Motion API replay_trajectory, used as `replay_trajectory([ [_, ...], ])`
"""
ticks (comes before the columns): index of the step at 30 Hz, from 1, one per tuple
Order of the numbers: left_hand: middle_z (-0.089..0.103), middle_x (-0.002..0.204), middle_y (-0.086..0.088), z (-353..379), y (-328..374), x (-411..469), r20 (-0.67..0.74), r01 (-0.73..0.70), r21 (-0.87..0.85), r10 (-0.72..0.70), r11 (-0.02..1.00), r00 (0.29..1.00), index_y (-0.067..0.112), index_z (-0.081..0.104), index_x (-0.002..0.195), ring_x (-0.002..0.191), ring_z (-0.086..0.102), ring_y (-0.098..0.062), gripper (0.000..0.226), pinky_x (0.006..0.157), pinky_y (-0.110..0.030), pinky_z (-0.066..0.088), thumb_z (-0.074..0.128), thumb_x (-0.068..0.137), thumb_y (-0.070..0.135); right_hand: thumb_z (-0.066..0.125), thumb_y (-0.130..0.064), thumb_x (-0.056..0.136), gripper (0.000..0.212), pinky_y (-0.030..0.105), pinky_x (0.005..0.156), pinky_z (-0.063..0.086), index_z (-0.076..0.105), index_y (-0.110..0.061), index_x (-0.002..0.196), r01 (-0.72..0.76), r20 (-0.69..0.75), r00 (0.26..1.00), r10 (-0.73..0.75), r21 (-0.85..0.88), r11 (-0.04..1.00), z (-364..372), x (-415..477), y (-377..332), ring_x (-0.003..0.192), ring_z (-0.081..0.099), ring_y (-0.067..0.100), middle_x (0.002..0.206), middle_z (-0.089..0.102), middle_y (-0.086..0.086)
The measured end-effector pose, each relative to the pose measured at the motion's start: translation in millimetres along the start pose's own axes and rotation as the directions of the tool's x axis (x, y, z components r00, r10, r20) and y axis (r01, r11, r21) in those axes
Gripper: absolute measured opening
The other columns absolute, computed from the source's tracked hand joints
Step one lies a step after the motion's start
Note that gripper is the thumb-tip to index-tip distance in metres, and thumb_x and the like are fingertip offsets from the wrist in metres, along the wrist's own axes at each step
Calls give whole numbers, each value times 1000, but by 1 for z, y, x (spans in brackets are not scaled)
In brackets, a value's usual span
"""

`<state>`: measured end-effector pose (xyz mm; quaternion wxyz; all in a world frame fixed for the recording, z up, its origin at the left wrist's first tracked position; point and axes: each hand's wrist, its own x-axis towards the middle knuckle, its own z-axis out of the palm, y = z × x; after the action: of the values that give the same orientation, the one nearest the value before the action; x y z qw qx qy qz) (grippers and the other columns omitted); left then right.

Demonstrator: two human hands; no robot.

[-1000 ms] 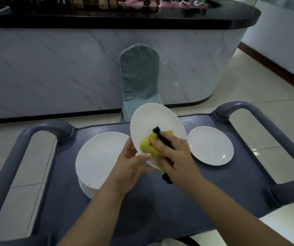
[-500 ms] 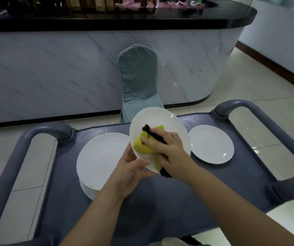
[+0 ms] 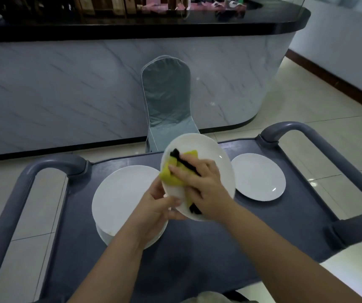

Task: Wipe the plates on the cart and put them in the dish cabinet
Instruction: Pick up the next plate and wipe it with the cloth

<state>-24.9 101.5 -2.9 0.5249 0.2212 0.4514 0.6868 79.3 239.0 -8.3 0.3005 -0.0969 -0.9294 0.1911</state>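
Head camera: the left hand (image 3: 153, 207) grips the lower rim of a white plate (image 3: 212, 149), thumb on its face, holding it tilted above the cart (image 3: 302, 219). The right hand (image 3: 205, 184) lies flat on a yellow and black cloth (image 3: 170, 178), fingers stretched out and pressing it against the plate's face near the left edge. To wipe well, I judge the pressure should be even and the strokes should run round to the bare upper right of the plate. The left grip should be firm so the slick plate does not slip. The patch under the left thumb will need a turn of the plate.

A stack of plates (image 3: 121, 193) lies on the cart just below the left hand, and a single plate (image 3: 258, 177) lies to the right, apart from the stack. The tilted plate hangs between them, so a drop would likely chip one. A raised handle (image 3: 328, 154) flanks the work on the right. Beyond stand a covered chair (image 3: 167, 101) and a marble counter (image 3: 66, 88); no dish cabinet is in view
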Motion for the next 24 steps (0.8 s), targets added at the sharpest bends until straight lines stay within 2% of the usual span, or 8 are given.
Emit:
replay_trajectory([
  [3,64,123,-9,7,3,-3,33,41,121,-45,992,998,25,55,133,108,64,-31,67,79,-56,55,57,75,-8,49,-11,86,51,47,103,37,58,-24,135,-106,-178,979,96,-47,993,-15,33,35,114,51,35,146,46,7],
  [6,71,108,1,10,19,2,-137,24,258,12,966,991,31,60,127,92,67,-18,54,71,-40,55,56,86,-4,50,-13,87,47,50,101,43,60,-17,132,-356,-334,872,359,73,932,-37,47,67,114,56,34,134,54,12],
  [8,73,103,3,11,31,10,-265,1,348,97,937,959,31,65,119,91,68,-20,35,72,-38,54,53,96,8,56,-14,90,41,38,105,42,61,-16,131,-406,-352,816,458,214,889,-55,52,66,116,56,19,127,57,3],
  [11,71,95,1,22,46,26,-346,-13,576,258,817,902,27,64,101,87,67,-20,10,71,-34,53,54,98,29,61,-11,88,34,13,93,41,65,-17,121,-289,-352,849,394,313,904,-69,62,37,101,54,-10,107,58,-21],
  [14,62,86,13,42,58,38,-216,-30,840,384,542,898,28,53,92,78,57,-1,12,62,-26,44,54,97,39,62,-23,84,29,25,86,46,66,-22,113,-226,-245,922,300,289,930,-63,73,6,93,61,5,100,66,-15],
  [17,59,78,14,47,68,41,-131,-60,916,438,397,890,30,47,84,73,54,1,17,60,-24,41,54,96,39,51,-51,84,52,27,100,31,59,-31,131,-285,-14,958,287,78,955,-71,75,3,108,50,6,125,62,-11],
  [21,59,70,10,40,78,37,-29,-121,962,531,245,847,24,48,83,66,52,-10,21,56,-17,35,56,94,39,67,-46,86,82,33,114,22,14,-57,147,-369,490,818,301,45,929,-128,60,7,132,24,10,134,36,-24],
  [24,54,62,6,44,80,36,124,-253,957,589,141,798,22,49,81,60,48,-15,20,51,-18,32,58,94,36,80,-45,73,88,34,109,24,30,-50,145,-188,307,928,211,-101,977,-136,59,4,127,26,12,123,47,-19],
])
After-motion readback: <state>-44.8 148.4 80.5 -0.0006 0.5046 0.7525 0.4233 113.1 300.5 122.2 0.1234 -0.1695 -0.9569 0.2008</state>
